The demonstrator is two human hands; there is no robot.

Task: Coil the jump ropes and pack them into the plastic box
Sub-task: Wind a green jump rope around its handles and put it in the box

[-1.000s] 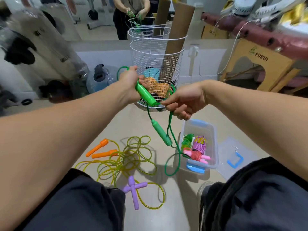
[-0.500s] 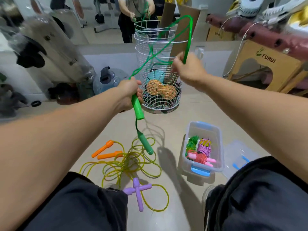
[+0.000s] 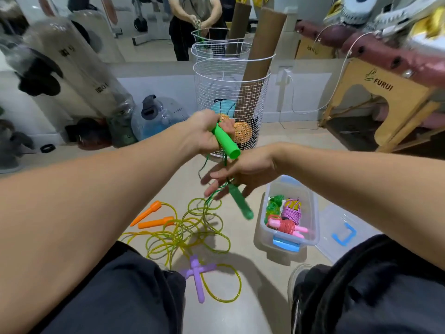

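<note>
My left hand (image 3: 204,131) grips one green handle (image 3: 226,143) of a green jump rope, held up in front of me. Just below it my right hand (image 3: 240,174) has its fingers spread, with the thin green cord (image 3: 212,196) running across them and the second green handle (image 3: 240,203) hanging beneath. On the floor lie tangled yellow-green ropes (image 3: 187,227) with orange handles (image 3: 149,215) and purple handles (image 3: 197,273). A clear plastic box (image 3: 310,203) at the right holds several coiled ropes, green, purple and pink.
The box lid (image 3: 342,235) with a blue clip lies right of the box. A white wire basket (image 3: 231,92) with cardboard tubes stands ahead. A wooden table leg (image 3: 375,97) is at the right, and water bottles (image 3: 159,116) at the left. My knees frame the floor.
My right hand came down from high by the basket to just under my left hand, bringing the green cord with it. My left hand tilted the handle.
</note>
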